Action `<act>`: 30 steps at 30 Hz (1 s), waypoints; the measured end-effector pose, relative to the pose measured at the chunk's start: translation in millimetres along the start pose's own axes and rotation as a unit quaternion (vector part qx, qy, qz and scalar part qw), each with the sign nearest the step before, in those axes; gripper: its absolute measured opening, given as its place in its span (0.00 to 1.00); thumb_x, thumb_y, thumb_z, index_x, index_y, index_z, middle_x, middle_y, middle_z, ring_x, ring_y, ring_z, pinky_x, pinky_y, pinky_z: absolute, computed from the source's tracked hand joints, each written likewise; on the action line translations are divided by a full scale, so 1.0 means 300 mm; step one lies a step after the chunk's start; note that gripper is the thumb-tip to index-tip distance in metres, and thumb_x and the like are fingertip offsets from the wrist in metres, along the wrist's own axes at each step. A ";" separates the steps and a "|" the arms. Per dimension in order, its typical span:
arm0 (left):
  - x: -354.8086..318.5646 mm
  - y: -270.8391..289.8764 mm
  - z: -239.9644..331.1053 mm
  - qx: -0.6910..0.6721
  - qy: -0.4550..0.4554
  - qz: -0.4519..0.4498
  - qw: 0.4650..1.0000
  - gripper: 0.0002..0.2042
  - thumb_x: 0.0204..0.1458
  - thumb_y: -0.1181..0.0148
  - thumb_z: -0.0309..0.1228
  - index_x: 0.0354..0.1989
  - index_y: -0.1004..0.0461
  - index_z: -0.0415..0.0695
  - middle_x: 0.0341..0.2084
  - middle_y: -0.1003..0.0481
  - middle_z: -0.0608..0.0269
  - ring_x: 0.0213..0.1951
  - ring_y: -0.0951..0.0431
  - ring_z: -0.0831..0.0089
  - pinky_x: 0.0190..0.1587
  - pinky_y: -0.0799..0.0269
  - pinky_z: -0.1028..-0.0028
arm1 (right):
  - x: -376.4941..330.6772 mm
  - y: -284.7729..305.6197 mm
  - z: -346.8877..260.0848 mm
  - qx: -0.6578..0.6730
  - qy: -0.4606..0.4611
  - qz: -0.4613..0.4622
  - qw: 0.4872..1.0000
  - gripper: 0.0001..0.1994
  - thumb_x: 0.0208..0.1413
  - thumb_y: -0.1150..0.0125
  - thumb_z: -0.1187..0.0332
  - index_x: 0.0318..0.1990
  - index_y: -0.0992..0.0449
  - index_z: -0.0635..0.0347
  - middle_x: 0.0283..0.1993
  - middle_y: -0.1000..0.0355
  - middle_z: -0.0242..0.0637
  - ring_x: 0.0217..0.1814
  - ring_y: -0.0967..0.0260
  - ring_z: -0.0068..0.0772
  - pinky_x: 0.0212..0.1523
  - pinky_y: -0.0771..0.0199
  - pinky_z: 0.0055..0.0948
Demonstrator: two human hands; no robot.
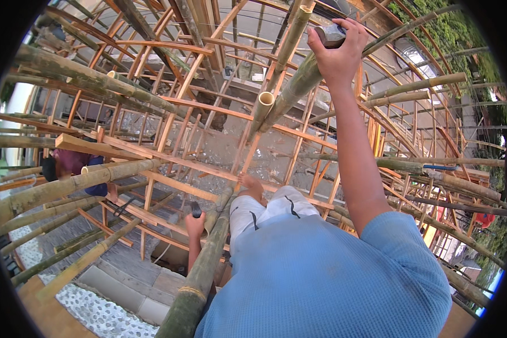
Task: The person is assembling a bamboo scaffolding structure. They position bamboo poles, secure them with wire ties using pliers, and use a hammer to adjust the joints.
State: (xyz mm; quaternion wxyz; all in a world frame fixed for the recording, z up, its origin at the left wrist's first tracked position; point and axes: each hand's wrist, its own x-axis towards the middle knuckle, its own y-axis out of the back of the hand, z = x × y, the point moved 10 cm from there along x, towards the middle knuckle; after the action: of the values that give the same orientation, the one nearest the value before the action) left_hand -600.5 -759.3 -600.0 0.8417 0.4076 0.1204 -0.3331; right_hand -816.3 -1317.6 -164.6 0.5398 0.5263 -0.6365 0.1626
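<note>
My right hand (343, 53), its arm stretched far forward, is wrapped around a grey, blocky piece (330, 36) with a flat face. That piece is by the upper part of a thick green bamboo pole (296, 90); I cannot tell whether they are joined. Lower down, my left hand (195, 225) is closed around a small dark object (196, 210), whose kind I cannot make out. Beside that hand runs another thick bamboo pole (200, 276), passing close along my left side. My bare foot (250, 183) is by the wooden bars below me.
A framework of bamboo poles (118, 183) and reddish wooden battens (208, 169) surrounds me, with the ground far beneath. On the left, another person (76, 160) in a dark red top is among the poles. Trees (434, 28) stand at the far right.
</note>
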 end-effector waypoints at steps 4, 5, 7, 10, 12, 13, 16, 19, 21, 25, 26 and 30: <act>0.025 0.031 -0.035 -0.053 0.020 0.072 0.996 0.18 0.47 0.34 0.37 0.21 0.26 0.29 0.12 0.30 0.61 0.18 0.30 0.75 0.24 0.34 0.66 | -0.004 -0.010 0.015 -0.003 -0.007 -0.008 1.000 0.28 0.40 0.25 0.52 0.46 0.29 0.54 0.52 0.38 0.42 0.57 0.38 0.44 0.51 0.29 0.42; 0.031 0.018 -0.044 -0.062 0.020 0.063 0.996 0.18 0.47 0.35 0.37 0.20 0.26 0.30 0.11 0.30 0.62 0.18 0.30 0.76 0.23 0.35 0.66 | -0.003 -0.014 0.015 -0.009 -0.003 -0.009 1.000 0.28 0.39 0.25 0.51 0.46 0.29 0.52 0.53 0.39 0.41 0.57 0.36 0.43 0.48 0.25 0.41; 0.039 -0.005 -0.065 -0.083 0.020 0.046 0.995 0.18 0.48 0.35 0.36 0.19 0.27 0.31 0.11 0.31 0.63 0.17 0.30 0.76 0.22 0.36 0.67 | -0.007 -0.011 -0.004 0.002 0.007 -0.024 1.000 0.29 0.39 0.25 0.51 0.46 0.29 0.52 0.53 0.39 0.41 0.57 0.37 0.42 0.47 0.25 0.41; 0.027 -0.007 -0.030 -0.107 0.067 0.035 0.991 0.17 0.48 0.36 0.36 0.18 0.28 0.31 0.11 0.31 0.64 0.17 0.31 0.77 0.21 0.37 0.68 | 0.001 -0.021 0.036 -0.027 0.008 -0.020 0.999 0.30 0.39 0.25 0.51 0.47 0.30 0.53 0.52 0.39 0.42 0.56 0.37 0.42 0.47 0.25 0.42; 0.025 0.008 0.003 -0.096 0.052 0.045 0.993 0.17 0.47 0.37 0.35 0.18 0.28 0.31 0.10 0.31 0.64 0.17 0.32 0.78 0.21 0.37 0.68 | -0.004 -0.019 0.018 -0.042 0.027 -0.018 0.999 0.30 0.39 0.25 0.51 0.48 0.30 0.53 0.52 0.39 0.43 0.57 0.37 0.42 0.47 0.26 0.42; 0.023 0.015 0.009 -0.090 0.044 0.050 0.994 0.17 0.47 0.37 0.35 0.18 0.28 0.32 0.10 0.31 0.64 0.16 0.32 0.78 0.21 0.37 0.69 | -0.012 -0.012 0.015 -0.026 0.030 -0.015 0.999 0.30 0.40 0.25 0.51 0.49 0.30 0.53 0.52 0.39 0.43 0.57 0.38 0.42 0.48 0.27 0.42; 0.028 0.022 -0.074 -0.114 0.056 0.089 0.988 0.17 0.47 0.36 0.35 0.18 0.28 0.32 0.10 0.31 0.64 0.16 0.32 0.78 0.21 0.37 0.69 | -0.009 -0.010 0.022 0.008 0.047 -0.005 0.999 0.30 0.41 0.26 0.53 0.49 0.31 0.55 0.51 0.39 0.45 0.57 0.40 0.45 0.52 0.31 0.42; 0.035 0.057 -0.105 -0.087 0.043 0.157 0.983 0.16 0.47 0.37 0.35 0.18 0.28 0.33 0.11 0.31 0.65 0.17 0.32 0.78 0.22 0.38 0.69 | -0.014 -0.022 0.008 0.008 0.052 -0.011 0.999 0.29 0.42 0.26 0.54 0.49 0.31 0.55 0.51 0.39 0.46 0.57 0.40 0.46 0.55 0.34 0.43; 0.042 0.050 -0.128 -0.123 0.070 0.147 0.979 0.16 0.50 0.38 0.34 0.18 0.28 0.34 0.12 0.31 0.66 0.17 0.32 0.79 0.22 0.38 0.70 | -0.018 -0.014 0.007 0.020 0.051 -0.005 0.998 0.29 0.42 0.26 0.54 0.50 0.31 0.56 0.51 0.39 0.46 0.58 0.42 0.46 0.57 0.37 0.43; 0.047 0.082 -0.158 -0.239 0.088 0.205 0.945 0.13 0.55 0.40 0.33 0.21 0.28 0.38 0.15 0.31 0.68 0.18 0.32 0.80 0.21 0.38 0.74 | -0.012 -0.007 0.040 0.024 0.061 0.002 0.998 0.29 0.43 0.25 0.54 0.50 0.31 0.57 0.52 0.38 0.46 0.59 0.43 0.46 0.59 0.40 0.44; 0.046 0.085 -0.252 -0.331 0.096 0.218 0.913 0.13 0.58 0.42 0.33 0.23 0.29 0.39 0.16 0.31 0.68 0.17 0.33 0.79 0.21 0.38 0.76 | -0.007 -0.014 0.032 0.034 0.065 0.000 0.997 0.29 0.43 0.25 0.55 0.50 0.31 0.57 0.52 0.38 0.46 0.59 0.43 0.46 0.60 0.41 0.45; -0.078 0.192 -0.377 -0.480 0.130 0.420 0.759 0.17 0.59 0.43 0.35 0.19 0.35 0.41 0.15 0.34 0.66 0.19 0.36 0.75 0.24 0.38 0.72 | -0.006 -0.029 0.012 0.048 0.057 -0.047 0.996 0.30 0.45 0.26 0.55 0.52 0.32 0.57 0.55 0.39 0.47 0.61 0.45 0.47 0.62 0.44 0.46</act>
State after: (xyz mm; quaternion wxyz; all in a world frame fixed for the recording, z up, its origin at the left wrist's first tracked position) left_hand -572.4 -636.0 -626.2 0.9588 -0.0006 0.1893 0.2116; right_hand -811.0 -1322.9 -170.6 0.5568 0.5705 -0.5707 0.1971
